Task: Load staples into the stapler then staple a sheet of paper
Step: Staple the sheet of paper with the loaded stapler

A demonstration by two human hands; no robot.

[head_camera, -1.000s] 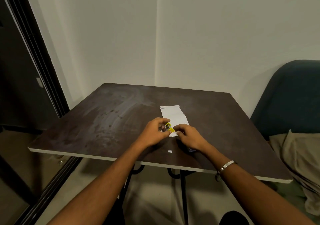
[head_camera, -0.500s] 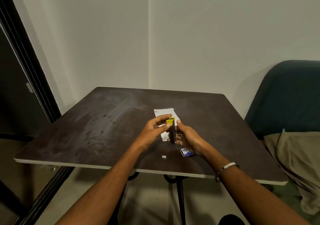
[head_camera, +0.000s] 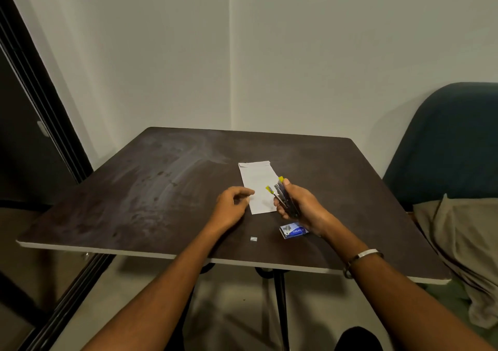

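Right hand (head_camera: 301,205) grips a small dark metal stapler with yellow tips (head_camera: 284,199) above the white paper sheet (head_camera: 257,182). Left hand (head_camera: 233,202), fingers loosely curled, holds nothing beside the sheet on the dark brown tabletop (head_camera: 151,188).

The room is dim and a bit yellow. Soft light falls on the table (head_camera: 161,188) — it shows pale shiny smears. Dark shadows sit below it. Lines bend at the edges — small things look fuzzy.
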